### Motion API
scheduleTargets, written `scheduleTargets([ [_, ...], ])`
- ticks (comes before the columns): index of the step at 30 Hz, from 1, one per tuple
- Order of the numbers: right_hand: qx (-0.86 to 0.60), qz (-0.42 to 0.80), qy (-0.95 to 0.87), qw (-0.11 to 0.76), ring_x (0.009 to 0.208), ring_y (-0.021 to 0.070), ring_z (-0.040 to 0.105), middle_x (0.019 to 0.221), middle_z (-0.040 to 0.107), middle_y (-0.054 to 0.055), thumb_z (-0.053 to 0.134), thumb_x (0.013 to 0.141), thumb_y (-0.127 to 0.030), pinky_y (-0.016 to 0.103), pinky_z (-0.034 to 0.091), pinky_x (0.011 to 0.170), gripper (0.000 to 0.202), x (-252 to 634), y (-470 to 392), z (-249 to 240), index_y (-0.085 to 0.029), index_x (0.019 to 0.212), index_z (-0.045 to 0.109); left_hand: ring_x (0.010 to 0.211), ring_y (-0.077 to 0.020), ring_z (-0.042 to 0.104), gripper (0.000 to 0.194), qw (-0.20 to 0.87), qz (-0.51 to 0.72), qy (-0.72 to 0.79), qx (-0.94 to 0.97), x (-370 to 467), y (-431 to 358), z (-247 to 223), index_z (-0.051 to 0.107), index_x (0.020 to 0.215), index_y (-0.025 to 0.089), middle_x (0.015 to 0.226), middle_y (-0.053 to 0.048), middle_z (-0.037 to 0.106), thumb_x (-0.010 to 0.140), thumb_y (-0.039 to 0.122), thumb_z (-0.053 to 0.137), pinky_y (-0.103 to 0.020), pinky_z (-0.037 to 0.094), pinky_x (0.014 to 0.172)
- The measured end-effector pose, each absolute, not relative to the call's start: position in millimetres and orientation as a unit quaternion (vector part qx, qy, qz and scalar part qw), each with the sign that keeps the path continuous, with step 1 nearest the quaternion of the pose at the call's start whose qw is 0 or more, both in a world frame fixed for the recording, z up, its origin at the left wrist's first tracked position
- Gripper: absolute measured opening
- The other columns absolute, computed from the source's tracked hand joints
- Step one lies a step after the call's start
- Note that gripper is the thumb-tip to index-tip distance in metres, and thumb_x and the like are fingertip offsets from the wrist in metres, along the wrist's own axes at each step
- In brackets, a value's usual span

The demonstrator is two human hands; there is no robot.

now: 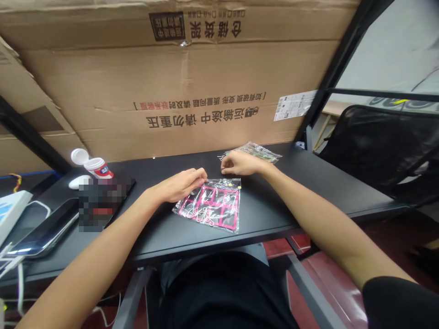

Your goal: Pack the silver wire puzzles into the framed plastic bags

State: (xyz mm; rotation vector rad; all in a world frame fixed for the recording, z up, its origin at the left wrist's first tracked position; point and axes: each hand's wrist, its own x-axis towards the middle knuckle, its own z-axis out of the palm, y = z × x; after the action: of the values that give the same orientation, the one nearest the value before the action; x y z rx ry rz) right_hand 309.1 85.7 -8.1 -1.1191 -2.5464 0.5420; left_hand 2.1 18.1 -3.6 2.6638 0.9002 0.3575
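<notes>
My left hand [188, 183] is closed at the upper left edge of a clear plastic bag [236, 183], its thumb and fingers pinched on the film. Inside the bag lie a pink grid-like frame [222, 205] and several thin white loops [206, 217]. Farther back, my right hand [240, 163] is curled with its fingertips pressed together just above the black table [270, 192]. Whatever is between those fingertips, if anything, is too small to make out. Behind that hand lies a second clear bag [262, 151] with greenish contents, partly covered by the hand.
A large cardboard sheet [192, 77] stands along the table's back edge. At the left are an open white-and-red tub [99, 168], a white computer mouse [79, 182], a phone [48, 228] and white cables. Black shelf posts [338, 64] rise at both sides.
</notes>
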Motion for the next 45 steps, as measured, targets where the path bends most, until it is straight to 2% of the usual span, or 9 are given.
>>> scheduleTargets([
  [4,-0.363,0.274,-0.854,0.253,0.087,0.0223,0.079,0.094,0.086,0.006,0.086,0.085,-0.041,0.029,0.058,0.078,0.028,303,73,-2,-0.017,0.101,0.085,0.096,-0.0239,0.067,0.037,0.151,0.118,0.319,0.928,2,19,-3,0.063,0.129,0.028,0.112,-0.007,0.071,0.119,0.05,0.035,-0.037,0.048,0.086],
  [8,-0.269,0.369,-0.877,0.148,0.095,0.0237,0.081,0.105,0.087,0.006,0.084,0.089,-0.049,0.03,0.06,0.083,0.037,299,68,0,-0.02,0.112,0.086,0.091,-0.0236,0.066,0.037,0.151,0.119,0.322,0.927,2,19,-3,0.063,0.127,0.029,0.108,-0.006,0.071,0.118,0.051,0.036,-0.036,0.047,0.082],
  [13,-0.401,0.156,-0.869,0.245,0.102,0.024,0.079,0.114,0.086,0.009,0.071,0.098,-0.03,0.033,0.058,0.096,0.025,317,89,-8,-0.019,0.115,0.085,0.092,-0.0242,0.067,0.035,0.15,0.137,0.316,0.927,2,17,-2,0.064,0.127,0.029,0.108,-0.007,0.073,0.118,0.05,0.038,-0.036,0.048,0.082],
  [18,-0.44,0.039,-0.889,0.123,0.104,0.0264,0.078,0.121,0.085,0.008,0.073,0.094,-0.023,0.033,0.057,0.093,0.027,331,101,-10,-0.021,0.118,0.085,0.092,-0.0231,0.067,0.035,0.143,0.119,0.322,0.928,3,16,-1,0.062,0.127,0.027,0.11,-0.007,0.073,0.119,0.048,0.034,-0.036,0.047,0.082],
  [28,-0.461,0.14,-0.874,0.067,0.082,0.0221,0.076,0.093,0.085,0.006,0.078,0.095,-0.036,0.03,0.053,0.071,0.016,320,96,-11,-0.021,0.095,0.082,0.097,-0.025,0.069,0.037,0.142,0.13,0.322,0.927,2,17,-2,0.063,0.128,0.028,0.111,-0.007,0.074,0.118,0.051,0.036,-0.037,0.051,0.087],
  [34,-0.432,0.214,-0.863,0.152,0.069,0.0181,0.074,0.08,0.083,0.003,0.077,0.093,-0.034,0.028,0.052,0.066,0.016,316,88,-9,-0.019,0.092,0.083,0.092,-0.0245,0.069,0.036,0.139,0.136,0.316,0.928,2,19,-3,0.064,0.125,0.028,0.105,-0.006,0.073,0.117,0.051,0.038,-0.037,0.051,0.085],
  [38,-0.38,0.249,-0.855,0.252,0.08,0.0196,0.078,0.089,0.086,0.005,0.08,0.09,-0.036,0.027,0.056,0.073,0.02,301,72,-4,-0.018,0.097,0.086,0.09,-0.0238,0.068,0.035,0.138,0.132,0.316,0.929,1,20,-3,0.063,0.126,0.028,0.106,-0.005,0.073,0.118,0.05,0.037,-0.036,0.049,0.083],
  [43,-0.205,0.403,-0.884,0.118,0.102,0.0236,0.081,0.113,0.087,0.007,0.079,0.095,-0.042,0.03,0.062,0.089,0.036,292,66,-2,-0.021,0.123,0.086,0.088,-0.0227,0.067,0.036,0.141,0.12,0.317,0.93,2,19,-3,0.061,0.121,0.027,0.105,-0.005,0.072,0.119,0.05,0.034,-0.035,0.047,0.08],
  [45,-0.224,0.356,-0.892,0.163,0.109,0.0239,0.08,0.121,0.086,0.007,0.07,0.101,-0.035,0.033,0.062,0.098,0.032,297,74,-8,-0.02,0.126,0.084,0.089,-0.0232,0.067,0.035,0.141,0.127,0.319,0.929,2,20,-3,0.061,0.122,0.027,0.105,-0.005,0.073,0.118,0.05,0.035,-0.036,0.048,0.081],
])
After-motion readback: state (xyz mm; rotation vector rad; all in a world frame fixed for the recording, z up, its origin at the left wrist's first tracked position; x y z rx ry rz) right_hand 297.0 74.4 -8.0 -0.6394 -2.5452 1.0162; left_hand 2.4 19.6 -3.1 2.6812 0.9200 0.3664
